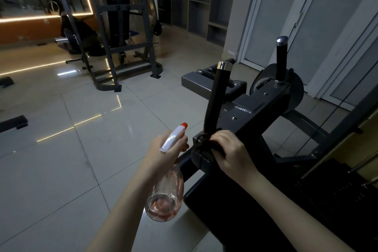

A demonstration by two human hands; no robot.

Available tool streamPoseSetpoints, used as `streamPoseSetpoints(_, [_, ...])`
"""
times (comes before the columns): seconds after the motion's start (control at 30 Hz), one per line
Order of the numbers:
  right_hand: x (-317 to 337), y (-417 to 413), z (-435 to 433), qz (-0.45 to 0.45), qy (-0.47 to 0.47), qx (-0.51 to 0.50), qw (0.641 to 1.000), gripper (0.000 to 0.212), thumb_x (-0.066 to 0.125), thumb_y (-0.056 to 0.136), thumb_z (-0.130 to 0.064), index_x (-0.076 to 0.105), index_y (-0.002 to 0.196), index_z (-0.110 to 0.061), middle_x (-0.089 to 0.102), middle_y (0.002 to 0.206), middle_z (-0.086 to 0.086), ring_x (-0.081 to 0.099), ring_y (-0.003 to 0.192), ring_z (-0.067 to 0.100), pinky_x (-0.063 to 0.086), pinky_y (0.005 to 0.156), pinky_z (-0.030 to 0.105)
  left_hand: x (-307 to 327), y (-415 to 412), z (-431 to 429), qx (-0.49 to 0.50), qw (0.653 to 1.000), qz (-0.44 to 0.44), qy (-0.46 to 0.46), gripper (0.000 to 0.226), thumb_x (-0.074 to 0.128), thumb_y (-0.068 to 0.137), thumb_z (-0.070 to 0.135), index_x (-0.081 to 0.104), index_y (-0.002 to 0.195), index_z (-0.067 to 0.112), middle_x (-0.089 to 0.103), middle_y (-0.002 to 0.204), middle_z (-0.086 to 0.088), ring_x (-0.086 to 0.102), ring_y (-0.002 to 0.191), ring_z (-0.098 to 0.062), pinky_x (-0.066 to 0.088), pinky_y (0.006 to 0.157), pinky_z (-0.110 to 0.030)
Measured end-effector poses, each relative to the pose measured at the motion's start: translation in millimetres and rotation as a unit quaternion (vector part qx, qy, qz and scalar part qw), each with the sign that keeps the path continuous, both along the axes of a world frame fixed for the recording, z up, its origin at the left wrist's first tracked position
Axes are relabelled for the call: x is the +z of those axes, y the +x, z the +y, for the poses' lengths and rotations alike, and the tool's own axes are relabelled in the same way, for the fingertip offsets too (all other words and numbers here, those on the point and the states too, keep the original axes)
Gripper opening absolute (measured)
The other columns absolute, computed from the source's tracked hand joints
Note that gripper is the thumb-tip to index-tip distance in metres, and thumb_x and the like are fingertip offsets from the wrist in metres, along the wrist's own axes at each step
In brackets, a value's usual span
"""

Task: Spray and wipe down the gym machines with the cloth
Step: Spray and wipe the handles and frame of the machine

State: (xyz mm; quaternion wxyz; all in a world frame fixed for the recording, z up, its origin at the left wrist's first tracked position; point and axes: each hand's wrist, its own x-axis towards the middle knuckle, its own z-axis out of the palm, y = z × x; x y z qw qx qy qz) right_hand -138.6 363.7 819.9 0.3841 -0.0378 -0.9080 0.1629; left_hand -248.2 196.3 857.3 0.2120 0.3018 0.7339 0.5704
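Down at the base of the near handle (216, 96) on the gym machine (255, 112), the right hand (231, 151) clutches the dark cloth (206, 145) bunched against it for scrubbing, while the left hand (165, 153) grips the spray bottle (165, 196) just beside, probably ready for a squirt.

You are looking at a scene where nothing is reading as legible text. A small pale sticker (243, 109) is sitting on the top plate of the dark gym machine (270, 108), but its print is dissolving into glare. A faint grey mark (172, 136) is showing on the white head of the spray bottle (166, 190), and it is staying too small and blurred to make out.
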Motion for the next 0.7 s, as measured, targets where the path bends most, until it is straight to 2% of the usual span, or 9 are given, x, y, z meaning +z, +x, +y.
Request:
streamPoseSetpoints(0.07, [6.5, 4.5, 3.2, 0.063, -0.101, -0.088, 0.989, 0.027, 0.048, 0.088, -0.017, 0.064, 0.090, 0.005, 0.062, 0.087, 0.013, 0.055, 0.085, 0.015, 0.041, 0.084, 0.015, 0.0, 0.3, 0.8, 0.007, 1.000, -0.018, 0.009, 0.022, 0.055, 0.095, 0.024, 0.064, 0.098, 0.004, 0.070, 0.088, -0.012, 0.058, 0.060, 0.005, 0.041, 0.050, -0.010])
streamPoseSetpoints(0.13, [17.6, -3.8, 8.6, 0.104, -0.241, -0.172, 0.949, 0.027, 0.049, 0.093, -0.021, 0.063, 0.093, 0.001, 0.059, 0.087, 0.003, 0.050, 0.080, 0.005, 0.039, 0.078, 0.012, 0.0, 1.0, 2.1, 0.004, 1.000, -0.020, 0.006, 0.023, 0.054, 0.096, 0.023, 0.063, 0.098, 0.002, 0.070, 0.089, -0.015, 0.058, 0.059, 0.006, 0.041, 0.050, -0.010])
streamPoseSetpoints(0.2, [25.1, -23.3, 9.3, 0.019, -0.376, -0.179, 0.909, 0.034, 0.046, 0.097, -0.031, 0.061, 0.078, -0.007, 0.059, 0.076, 0.000, 0.050, 0.071, 0.007, 0.040, 0.076, 0.023, -1.8, 1.2, 2.4, 0.002, 1.000, -0.018, -0.001, 0.023, 0.055, 0.095, 0.024, 0.063, 0.097, 0.003, 0.069, 0.089, -0.015, 0.059, 0.060, 0.006, 0.041, 0.050, -0.009])
streamPoseSetpoints(0.23, [22.8, -31.1, 7.8, -0.049, -0.401, -0.176, 0.898, 0.045, 0.042, 0.098, -0.036, 0.061, 0.072, -0.004, 0.062, 0.077, 0.008, 0.056, 0.077, 0.015, 0.041, 0.081, 0.029, -2.9, 1.2, 2.5, 0.000, 1.000, -0.020, -0.003, 0.023, 0.055, 0.095, 0.025, 0.064, 0.097, 0.004, 0.069, 0.089, -0.015, 0.059, 0.061, 0.006, 0.042, 0.051, -0.010])
streamPoseSetpoints(0.3, [15.9, -34.2, 3.8, -0.125, -0.390, -0.176, 0.895, 0.053, 0.038, 0.100, -0.036, 0.065, 0.087, 0.008, 0.062, 0.110, 0.025, 0.051, 0.118, 0.029, 0.035, 0.103, 0.039, -4.8, 1.4, 3.5, -0.003, 1.000, -0.023, -0.008, 0.023, 0.055, 0.095, 0.026, 0.063, 0.098, 0.004, 0.069, 0.090, -0.016, 0.059, 0.062, 0.003, 0.043, 0.052, -0.011])
streamPoseSetpoints(0.37, [10.7, -24.2, 2.0, -0.124, -0.335, -0.160, 0.920, 0.047, 0.039, 0.100, -0.031, 0.064, 0.106, 0.008, 0.056, 0.125, 0.023, 0.037, 0.133, 0.031, 0.026, 0.111, 0.041, -5.1, 1.0, 6.3, -0.009, 1.000, -0.022, -0.006, 0.026, 0.055, 0.095, 0.028, 0.063, 0.096, 0.003, 0.068, 0.089, -0.018, 0.057, 0.063, -0.002, 0.042, 0.054, -0.015])
streamPoseSetpoints(0.43, [7.1, -12.5, -1.8, -0.101, -0.288, -0.137, 0.942, 0.049, 0.040, 0.096, -0.041, 0.064, 0.113, -0.002, 0.057, 0.124, 0.015, 0.039, 0.131, 0.033, 0.029, 0.109, 0.046, -3.5, 1.9, 9.6, -0.023, 0.999, -0.030, 0.007, 0.028, 0.056, 0.093, 0.035, 0.061, 0.091, 0.008, 0.064, 0.083, -0.020, 0.052, 0.063, -0.009, 0.039, 0.055, -0.021])
streamPoseSetpoints(0.53, [2.6, -2.7, -9.7, -0.092, -0.279, -0.162, 0.942, 0.060, 0.034, 0.087, -0.054, 0.063, 0.109, -0.007, 0.061, 0.113, 0.010, 0.050, 0.119, 0.037, 0.042, 0.098, 0.046, -1.4, 5.0, 13.0, -0.051, 0.998, -0.029, 0.018, 0.028, 0.054, 0.079, 0.048, 0.054, 0.093, 0.023, 0.057, 0.080, -0.025, 0.047, 0.067, -0.014, 0.035, 0.057, -0.029])
streamPoseSetpoints(0.7, [7.5, 4.5, -11.8, -0.100, -0.234, -0.193, 0.948, 0.032, 0.053, 0.095, -0.027, 0.064, 0.093, 0.003, 0.063, 0.090, 0.014, 0.062, 0.088, 0.027, 0.039, 0.071, 0.018, -3.5, 5.2, 15.2, -0.076, 0.997, -0.014, 0.017, 0.048, 0.055, 0.078, 0.047, 0.060, 0.090, 0.000, 0.061, 0.085, -0.024, 0.050, 0.065, -0.016, 0.038, 0.055, -0.026])
